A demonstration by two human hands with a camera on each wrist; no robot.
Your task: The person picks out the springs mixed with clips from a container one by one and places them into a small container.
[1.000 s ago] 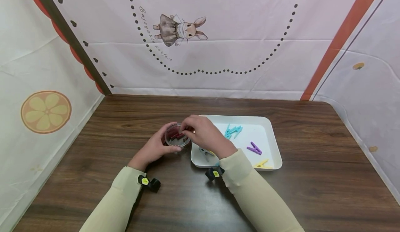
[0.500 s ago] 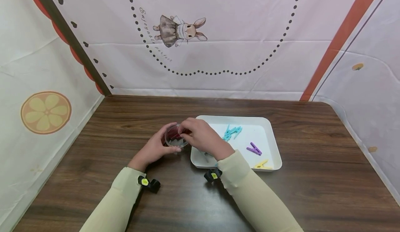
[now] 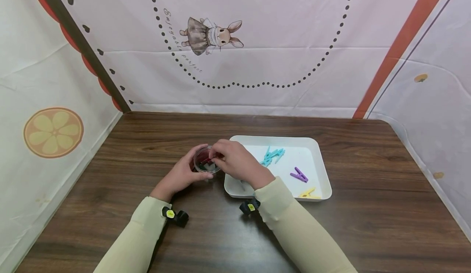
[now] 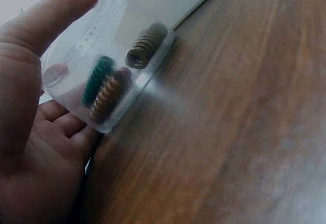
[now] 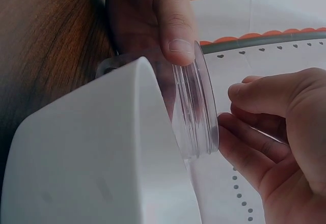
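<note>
My left hand (image 3: pixel 189 167) grips a small clear round jar (image 3: pixel 206 166), tipped on its side just above the brown table (image 3: pixel 140 142). In the left wrist view the jar (image 4: pixel 102 56) holds a dark green coil (image 4: pixel 98 79) and two brownish coils (image 4: pixel 145 45), with my left hand (image 4: pixel 30 112) wrapped round it. My right hand (image 3: pixel 216 157) has its curled fingertips at the jar's mouth, beside a bit of red (image 3: pixel 206 159). In the right wrist view the right hand (image 5: pixel 229 111) sits close to the jar (image 5: pixel 197 107); I cannot tell if it holds anything.
A white tray (image 3: pixel 318 158) lies right of the jar, under my right wrist, with teal (image 3: pixel 274 155), purple (image 3: pixel 299 174) and yellow (image 3: pixel 308 192) clothespins in it. Its corner (image 5: pixel 102 158) fills the right wrist view. Printed cloth walls stand behind and on both sides.
My right hand has slid a little left over the jar's mouth, and less of the red piece shows. The left hand and jar have barely moved.
</note>
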